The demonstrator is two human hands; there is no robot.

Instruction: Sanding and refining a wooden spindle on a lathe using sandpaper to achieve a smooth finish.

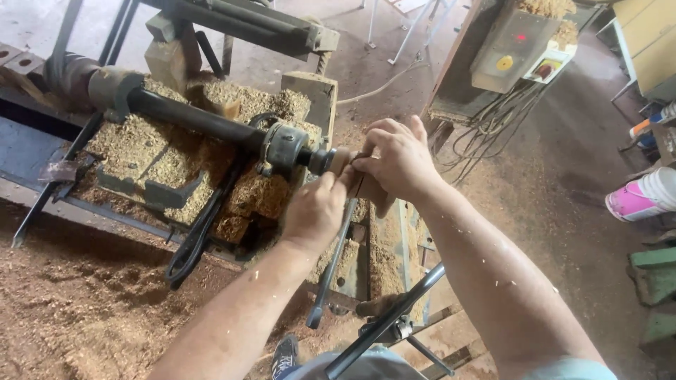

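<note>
Both my hands are on a small wooden piece (346, 165) mounted at the end of a dark lathe shaft (197, 119). My right hand (396, 160) wraps over the wood from above and the right. From below, my left hand (315, 210) pinches the same piece with fingers closed on it. A grey metal chuck (285, 146) sits just left of the wood. A long metal tool (331, 271) runs down under my left hand; whether I hold it is hidden.
Sawdust (162, 158) is heaped over the lathe bed and floor. A grey control box with a yellow knob (510, 42) and hanging cables stands at upper right. A pink-and-white bucket (644, 198) lies at the right edge. A dark metal bar (384, 324) crosses near my lap.
</note>
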